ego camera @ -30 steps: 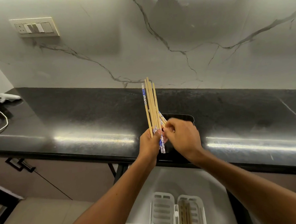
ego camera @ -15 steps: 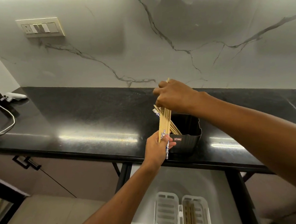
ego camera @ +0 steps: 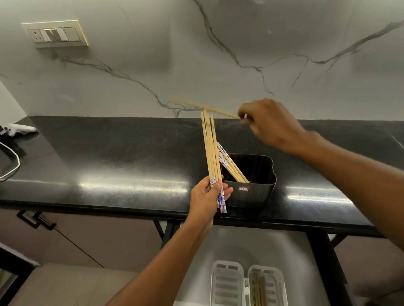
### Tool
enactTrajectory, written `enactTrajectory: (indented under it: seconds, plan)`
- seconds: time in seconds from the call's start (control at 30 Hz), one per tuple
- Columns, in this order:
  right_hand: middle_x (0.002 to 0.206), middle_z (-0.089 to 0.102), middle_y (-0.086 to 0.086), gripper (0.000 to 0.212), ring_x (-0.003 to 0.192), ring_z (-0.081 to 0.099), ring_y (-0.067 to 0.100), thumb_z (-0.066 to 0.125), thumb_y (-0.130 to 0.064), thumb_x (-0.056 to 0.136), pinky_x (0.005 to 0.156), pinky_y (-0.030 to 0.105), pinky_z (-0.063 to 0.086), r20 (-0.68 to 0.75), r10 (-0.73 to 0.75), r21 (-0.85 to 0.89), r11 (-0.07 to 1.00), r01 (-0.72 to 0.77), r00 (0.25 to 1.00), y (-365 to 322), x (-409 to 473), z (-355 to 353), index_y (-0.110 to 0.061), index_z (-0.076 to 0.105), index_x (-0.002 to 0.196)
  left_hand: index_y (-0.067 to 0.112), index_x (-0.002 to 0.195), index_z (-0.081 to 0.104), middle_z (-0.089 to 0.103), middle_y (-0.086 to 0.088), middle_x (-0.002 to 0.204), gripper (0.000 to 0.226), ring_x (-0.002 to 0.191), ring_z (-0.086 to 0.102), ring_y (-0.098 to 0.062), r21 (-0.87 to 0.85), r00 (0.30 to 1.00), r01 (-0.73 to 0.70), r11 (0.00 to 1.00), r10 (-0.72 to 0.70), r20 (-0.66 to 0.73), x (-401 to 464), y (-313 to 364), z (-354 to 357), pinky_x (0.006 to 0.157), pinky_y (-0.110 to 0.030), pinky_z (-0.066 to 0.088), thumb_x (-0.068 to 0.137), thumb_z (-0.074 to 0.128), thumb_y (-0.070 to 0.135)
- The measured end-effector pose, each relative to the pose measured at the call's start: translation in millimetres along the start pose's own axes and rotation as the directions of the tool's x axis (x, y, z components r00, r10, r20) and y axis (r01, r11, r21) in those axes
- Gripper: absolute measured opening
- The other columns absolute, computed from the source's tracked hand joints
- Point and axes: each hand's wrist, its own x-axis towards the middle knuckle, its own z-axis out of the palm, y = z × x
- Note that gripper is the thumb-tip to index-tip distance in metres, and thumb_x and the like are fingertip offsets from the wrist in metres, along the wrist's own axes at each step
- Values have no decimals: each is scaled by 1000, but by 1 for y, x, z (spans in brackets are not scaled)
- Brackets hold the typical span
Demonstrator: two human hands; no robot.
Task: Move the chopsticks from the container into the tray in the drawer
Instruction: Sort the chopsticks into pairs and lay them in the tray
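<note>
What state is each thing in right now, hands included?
Left hand: grips upright bundle of wooden chopsticks.
Right hand: pinches one blurred wooden chopstick.
Black plastic container: on the counter, open, a few chopsticks leaning inside.
White slotted tray: in the open drawer, chopsticks in its right compartment.

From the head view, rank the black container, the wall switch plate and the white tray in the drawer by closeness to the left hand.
1. The black container is nearest, just right of the left hand on the counter edge.
2. The white tray comes next, below the hand in the open drawer.
3. The wall switch plate is farthest, high on the wall to the left.
</note>
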Motion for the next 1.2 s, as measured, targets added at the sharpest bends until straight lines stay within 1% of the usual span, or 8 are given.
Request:
enactTrajectory:
  seconds: [0.13,0.27,0.37,0.53,0.83,1.0,1.07,1.2]
  plan:
    - [80,70,7,6,66,67,11,58,-13,91,60,19,53,250,277,395,846,-358,928,-7,-36,30,-9,62,91,20,101,63,74,-10,94,15,91,73,-21,-89,999,-5,996,8,41,2,8,8,80,-29,59,97,52,10]
    - [82,70,11,7,67,70,14,60,-9,90,68,26,60,473,302,522,661,-539,828,-20,-63,48,-6,66,88,19,108,64,75,-7,101,18,94,72,-23,-27,993,-39,999,42,108,1,9,14,82,-34,59,97,52,13]
    - [88,71,12,17,71,72,17,64,-14,88,71,31,61,557,278,547,586,-598,783,-28,-73,51,-2,67,100,25,107,65,74,-4,105,18,99,71,-23,8,986,-43,999,41,160,-3,5,17,85,-37,58,96,53,16]
    - [96,71,19,27,74,74,22,64,-9,88,74,37,61,571,305,537,563,-628,762,-33,-77,51,-2,62,114,31,107,62,75,-2,102,21,95,72,-23,9,978,-48,999,46,204,-8,3,19,73,-30,59,98,50,16]
    - [85,73,13,19,74,73,20,62,-11,89,75,36,61,541,323,470,650,-597,777,-30,-82,60,-2,69,105,21,119,59,73,-1,79,24,73,70,-15,242,964,-139,960,75,256,-10,-9,20,67,-31,59,100,44,18]
    - [76,68,0,12,66,66,11,63,-19,88,58,21,51,504,375,435,668,-603,778,-30,-84,65,-11,70,94,30,117,55,65,1,79,25,64,58,-9,333,954,-243,911,162,253,-7,-15,22,62,-27,52,101,40,19]
    - [78,68,-3,11,71,65,9,62,-25,88,60,19,45,476,436,522,559,-644,764,-32,-81,67,-15,68,90,30,118,57,62,7,73,26,62,54,-6,323,943,-295,899,219,250,-5,-15,20,59,-23,48,101,40,20]
    - [93,66,-4,34,82,65,8,64,-40,86,68,21,48,408,506,727,323,-606,760,-40,-67,65,-19,55,111,38,103,59,59,10,70,26,61,51,-5,345,927,-355,869,281,246,-3,-16,17,56,-20,45,100,40,20]
